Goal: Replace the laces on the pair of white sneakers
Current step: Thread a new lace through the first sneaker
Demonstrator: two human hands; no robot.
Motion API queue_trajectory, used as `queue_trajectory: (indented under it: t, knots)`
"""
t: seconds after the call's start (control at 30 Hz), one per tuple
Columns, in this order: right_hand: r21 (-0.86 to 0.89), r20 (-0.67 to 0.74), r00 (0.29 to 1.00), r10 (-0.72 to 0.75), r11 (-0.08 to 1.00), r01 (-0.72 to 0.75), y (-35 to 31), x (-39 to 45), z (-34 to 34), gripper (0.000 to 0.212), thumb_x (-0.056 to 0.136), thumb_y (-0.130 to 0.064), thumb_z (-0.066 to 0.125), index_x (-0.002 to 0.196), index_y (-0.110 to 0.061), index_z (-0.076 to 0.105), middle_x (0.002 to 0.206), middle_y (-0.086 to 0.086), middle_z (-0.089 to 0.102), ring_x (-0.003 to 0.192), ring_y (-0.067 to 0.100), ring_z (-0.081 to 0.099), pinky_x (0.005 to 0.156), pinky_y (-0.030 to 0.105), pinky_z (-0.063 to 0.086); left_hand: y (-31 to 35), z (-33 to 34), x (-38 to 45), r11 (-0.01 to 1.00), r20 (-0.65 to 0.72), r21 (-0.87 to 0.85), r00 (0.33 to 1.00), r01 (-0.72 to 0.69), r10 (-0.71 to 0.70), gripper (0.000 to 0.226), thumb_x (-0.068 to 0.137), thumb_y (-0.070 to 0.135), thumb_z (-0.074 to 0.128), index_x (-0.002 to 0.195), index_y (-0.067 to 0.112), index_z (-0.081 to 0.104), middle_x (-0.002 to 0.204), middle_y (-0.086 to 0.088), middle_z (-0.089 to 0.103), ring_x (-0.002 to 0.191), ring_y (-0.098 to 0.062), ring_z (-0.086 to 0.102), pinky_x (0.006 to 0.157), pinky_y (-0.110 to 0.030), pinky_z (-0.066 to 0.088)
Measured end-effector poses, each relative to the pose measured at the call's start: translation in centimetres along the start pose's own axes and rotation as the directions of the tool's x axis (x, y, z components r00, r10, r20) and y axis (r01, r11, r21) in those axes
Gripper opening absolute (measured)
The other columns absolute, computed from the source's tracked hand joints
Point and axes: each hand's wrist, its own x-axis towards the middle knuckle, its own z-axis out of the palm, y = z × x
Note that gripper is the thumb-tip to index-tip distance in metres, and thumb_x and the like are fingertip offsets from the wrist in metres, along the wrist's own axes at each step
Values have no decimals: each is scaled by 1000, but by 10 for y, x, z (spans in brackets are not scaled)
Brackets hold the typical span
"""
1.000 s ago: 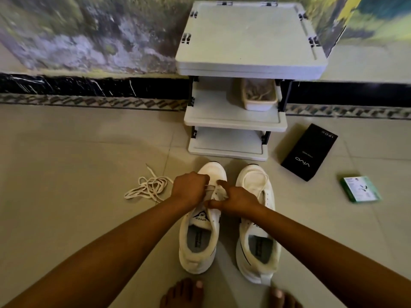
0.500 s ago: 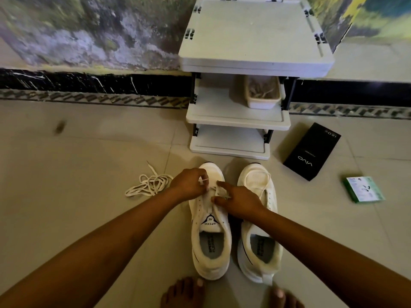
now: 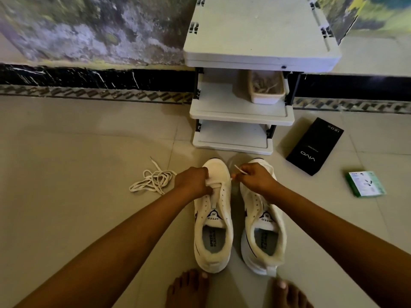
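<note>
Two white sneakers (image 3: 213, 221) sit side by side on the tiled floor (image 3: 77, 174), eyelets bare (black "SPEED" tongues). The left hand (image 3: 193, 182) pinches a lace (image 3: 214, 187) at the left shoe's toe; the right hand (image 3: 255, 178) grips its tip. A loose lace (image 3: 153, 180) lies left.

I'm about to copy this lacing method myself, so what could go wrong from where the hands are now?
1. The right hand pinches the lace end off to the side of the left sneaker; pulling too far could leave the two ends uneven.
2. The left hand covers the lowest eyelets, so a twist in the flat lace may go unnoticed.
3. The loose lace pile lies right beside the left forearm and could get dragged or tangled.
</note>
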Motion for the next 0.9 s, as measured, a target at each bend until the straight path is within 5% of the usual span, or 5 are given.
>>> queue_trajectory:
  t: [0.1, 0.2, 0.37, 0.67, 0.9]
  knots:
    - [-150, -17, 999, -37, 988, 34, 1, -1, -5, 35, 93, -37, 54, 93, -4, 65, 80, 4, 58, 84, 21, 55, 72, 29, 40, 1, -2, -4, 1000, 22, -8, 1000, -4, 4, 55, 83, 47, 65, 127, 19, 48, 124, -7, 57, 111, -25, 56, 82, -33, 44]
    - [55, -73, 996, -42, 997, 46, -13, -7, -21, 29, 97, -28, 43, 96, -6, 61, 92, 6, 58, 82, 16, 53, 75, 28, 41, -5, -17, -5, 984, 56, -169, 998, 48, -39, 41, 85, 41, 64, 114, 12, 59, 117, -9, 61, 105, -25, 57, 84, -33, 46]
    - [231, -146, 981, -126, 960, 157, -56, -26, -53, 18, 95, -9, 42, 87, -10, 58, 77, -2, 51, 69, 10, 46, 61, 21, 38, -7, -82, -25, 730, 89, -668, 990, 144, -114, 22, 95, 12, 45, 85, 9, 64, 72, -5, 52, 53, -14, 37, 46, -21, 30]
    - [328, -430, 833, -348, 800, 503, -192, -90, -135, 8, 91, -4, 57, 86, -3, 63, 70, 8, 65, 56, 8, 63, 63, 21, 54, 44, -243, -113, 434, -334, -853, 942, -289, -29, 12, 97, 2, 46, 103, 3, 57, 75, -9, 60, 58, -11, 54, 49, -14, 47]
    - [283, -605, 683, -409, 691, 665, -266, -148, -190, 8, 86, -5, 65, 85, 2, 67, 67, 9, 60, 57, 17, 54, 64, 30, 52, 81, -332, -166, 400, -622, -741, 775, -539, -109, 13, 90, 8, 60, 77, 10, 64, 81, -3, 64, 68, -10, 55, 62, -22, 42]
